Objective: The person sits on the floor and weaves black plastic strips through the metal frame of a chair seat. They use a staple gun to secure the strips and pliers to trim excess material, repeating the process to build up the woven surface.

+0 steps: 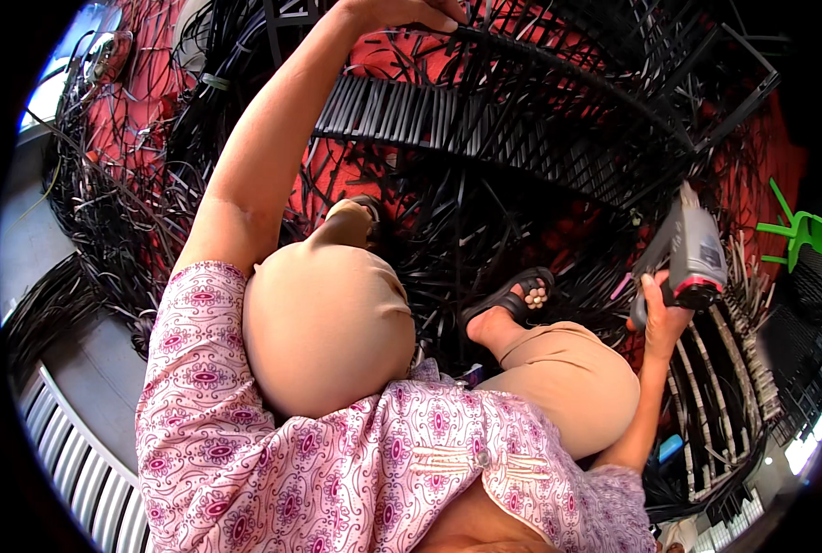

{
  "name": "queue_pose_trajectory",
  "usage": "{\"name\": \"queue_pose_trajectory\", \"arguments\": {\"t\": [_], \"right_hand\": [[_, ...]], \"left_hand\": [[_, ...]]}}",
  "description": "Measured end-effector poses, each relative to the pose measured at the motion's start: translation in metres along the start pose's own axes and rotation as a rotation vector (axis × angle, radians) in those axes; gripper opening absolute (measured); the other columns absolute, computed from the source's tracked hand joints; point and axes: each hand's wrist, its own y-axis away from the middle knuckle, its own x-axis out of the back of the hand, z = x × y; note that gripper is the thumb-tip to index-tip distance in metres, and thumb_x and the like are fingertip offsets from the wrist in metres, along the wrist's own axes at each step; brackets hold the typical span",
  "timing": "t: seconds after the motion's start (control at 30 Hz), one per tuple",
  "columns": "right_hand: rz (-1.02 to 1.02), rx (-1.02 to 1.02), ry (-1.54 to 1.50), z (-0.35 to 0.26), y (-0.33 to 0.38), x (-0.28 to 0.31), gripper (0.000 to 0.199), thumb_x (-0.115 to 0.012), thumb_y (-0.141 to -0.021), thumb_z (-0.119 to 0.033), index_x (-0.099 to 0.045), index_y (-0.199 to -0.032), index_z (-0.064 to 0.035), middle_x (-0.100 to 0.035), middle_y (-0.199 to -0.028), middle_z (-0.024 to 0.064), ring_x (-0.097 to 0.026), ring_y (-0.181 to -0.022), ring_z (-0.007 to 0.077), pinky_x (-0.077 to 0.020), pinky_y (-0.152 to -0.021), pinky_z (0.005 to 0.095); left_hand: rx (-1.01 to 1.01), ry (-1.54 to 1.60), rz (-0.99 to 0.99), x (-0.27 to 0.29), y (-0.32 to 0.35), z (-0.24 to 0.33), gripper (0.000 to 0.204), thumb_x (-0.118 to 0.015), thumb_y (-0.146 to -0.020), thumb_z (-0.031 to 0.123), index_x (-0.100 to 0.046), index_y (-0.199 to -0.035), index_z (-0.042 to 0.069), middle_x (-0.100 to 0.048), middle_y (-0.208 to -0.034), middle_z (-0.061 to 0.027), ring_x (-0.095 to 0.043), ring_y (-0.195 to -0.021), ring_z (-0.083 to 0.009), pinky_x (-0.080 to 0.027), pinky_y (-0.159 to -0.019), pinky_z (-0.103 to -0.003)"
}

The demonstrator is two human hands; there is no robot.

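Observation:
At the top of the view, my left hand (415, 13) is closed over the edge of a black woven frame (558, 55), with part of the hand cut off by the picture's edge. The frame has slatted and criss-crossed strips with many loose ends. Out to the right, my right hand (664, 318) is wrapped round the grip of a grey and black gun-shaped tool (698, 253) with red trim. Its narrow nose points up, away from me, and is apart from the frame. A row of grey slats (383, 109) runs across the frame below my left hand.
Black strips (466, 221) lie heaped over red cloth (332, 170) round my sandalled feet. At the far right stands a small green chair-shaped thing (809, 232). Bundled pale and black strips (706, 405) lie below the tool. A white slatted piece (83, 470) is at lower left.

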Motion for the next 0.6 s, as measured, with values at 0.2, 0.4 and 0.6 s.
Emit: {"name": "queue_pose_trajectory", "arguments": {"t": [0.2,0.4,0.6], "right_hand": [[-0.382,0.764,0.313,-0.107,-0.051,-0.096,0.046,-0.081,-0.08,-0.007,-0.061,-0.12,0.0039,-0.071,-0.109,0.0132,-0.071,-0.093,0.0245,-0.0569,-0.085,0.0361],[-0.43,1.034,0.46,-0.135,-0.079,-0.187,0.066,-0.081,-0.078,-0.015,-0.053,-0.132,0.0093,-0.071,-0.104,0.022,-0.071,-0.09,0.0393,-0.0573,-0.08,0.0421],[-0.371,1.025,0.462,-0.13,-0.085,-0.21,0.072,-0.082,-0.071,-0.009,-0.052,-0.134,0.0081,-0.07,-0.094,0.0186,-0.069,-0.082,0.0369,-0.0559,-0.075,0.0404]], "left_hand": [[-0.044,-0.105,-0.036,0.002,-0.004,-0.003,0.021,-0.073,-0.087,0.008,-0.074,-0.106,-0.001,-0.071,-0.086,-0.0006,-0.061,-0.078,-0.0089,-0.051,-0.07,-0.027],[-0.192,-0.196,-0.008,-0.001,-0.006,-0.011,0.022,-0.072,-0.087,0.009,-0.075,-0.108,0.0,-0.073,-0.09,-0.0029,-0.063,-0.082,-0.0116,-0.053,-0.075,-0.03],[-0.133,-0.234,0.049,-0.002,0.002,-0.005,0.028,-0.072,-0.087,0.009,-0.074,-0.113,0.001,-0.075,-0.094,-0.0066,-0.066,-0.086,-0.0133,-0.053,-0.081,-0.031]]}}
